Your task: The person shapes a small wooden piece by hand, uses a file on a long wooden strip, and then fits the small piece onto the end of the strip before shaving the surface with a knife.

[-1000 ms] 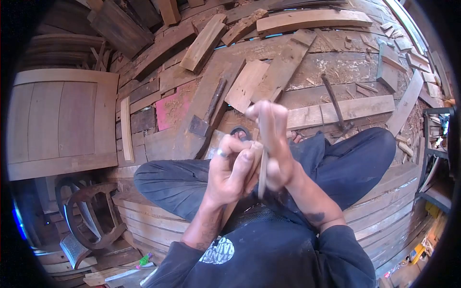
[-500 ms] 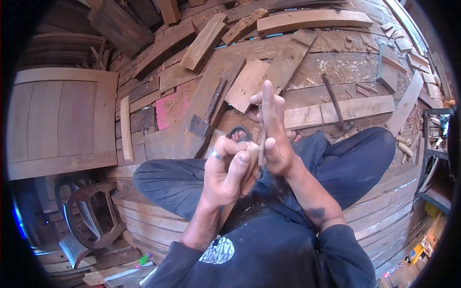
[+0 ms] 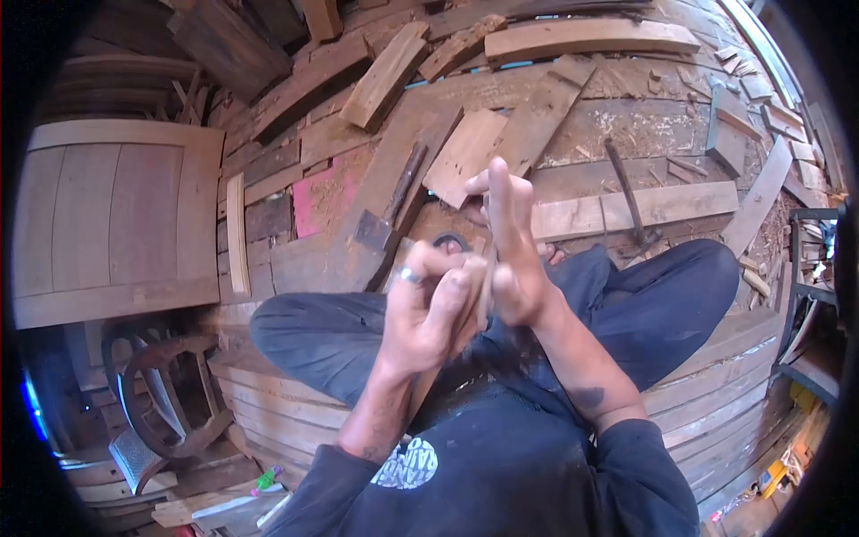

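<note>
My left hand (image 3: 419, 313), with a ring on one finger, is closed around a small narrow piece of wood (image 3: 471, 333) in front of my lap. Most of that piece is hidden by the fingers. My right hand (image 3: 514, 255) stands upright beside it with fingers stretched up. Its palm side rests against a thin wooden strip (image 3: 487, 291) between the two hands; motion blur hides where the strip ends. Beyond my left hand, a hatchet (image 3: 376, 229) with a dark handle lies on a plank. A hammer (image 3: 628, 197) lies farther right.
Loose planks, a curved timber (image 3: 591, 38) and wood shavings cover the floor ahead. A panelled wooden door (image 3: 116, 224) is at left, above a wooden frame piece (image 3: 170, 403). A dark metal rack (image 3: 810, 295) stands at right. My crossed legs (image 3: 671, 291) frame the hands.
Both hands stay together at nearly the same spot. The left fingers have shifted slightly right against the wood, and the view has moved a little.
</note>
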`<act>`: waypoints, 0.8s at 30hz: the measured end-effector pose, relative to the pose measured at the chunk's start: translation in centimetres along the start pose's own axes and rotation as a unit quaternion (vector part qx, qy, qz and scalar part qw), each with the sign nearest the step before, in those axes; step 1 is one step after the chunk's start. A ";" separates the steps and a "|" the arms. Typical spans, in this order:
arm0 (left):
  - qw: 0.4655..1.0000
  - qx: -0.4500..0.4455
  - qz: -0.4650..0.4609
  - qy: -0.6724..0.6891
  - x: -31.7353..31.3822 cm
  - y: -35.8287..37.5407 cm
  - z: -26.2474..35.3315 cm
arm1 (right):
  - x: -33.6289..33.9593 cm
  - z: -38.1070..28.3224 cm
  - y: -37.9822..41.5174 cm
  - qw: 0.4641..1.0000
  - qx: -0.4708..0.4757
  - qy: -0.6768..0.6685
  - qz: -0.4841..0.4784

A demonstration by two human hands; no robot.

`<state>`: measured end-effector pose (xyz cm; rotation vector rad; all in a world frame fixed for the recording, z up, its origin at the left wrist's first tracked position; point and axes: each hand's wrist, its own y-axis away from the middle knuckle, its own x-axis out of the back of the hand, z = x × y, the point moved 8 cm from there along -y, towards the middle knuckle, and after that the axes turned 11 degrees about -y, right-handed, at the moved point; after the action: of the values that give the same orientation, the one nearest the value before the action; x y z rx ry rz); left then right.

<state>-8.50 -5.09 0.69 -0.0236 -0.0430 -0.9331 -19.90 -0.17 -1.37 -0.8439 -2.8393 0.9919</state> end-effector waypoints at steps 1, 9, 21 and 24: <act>0.993 0.005 -0.040 0.109 -0.2 0.2 0.4 | 0.5 1.2 -0.1 1.000 -0.023 0.013 0.016; 0.995 0.097 -0.019 0.018 1.1 -1.1 -0.6 | 3.4 2.2 0.8 0.983 -0.112 -0.099 0.111; 0.996 0.089 0.007 -0.031 2.8 -1.4 -1.2 | 2.7 2.8 1.9 0.983 -0.135 -0.101 0.066; 0.991 0.128 0.008 -0.037 3.3 -1.9 -0.9 | 2.6 2.9 2.1 0.986 -0.128 -0.094 0.054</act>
<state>-8.09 -8.88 -0.01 0.1795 -0.2300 -0.9049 -21.63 0.80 -5.27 -0.9820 -3.1640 0.7634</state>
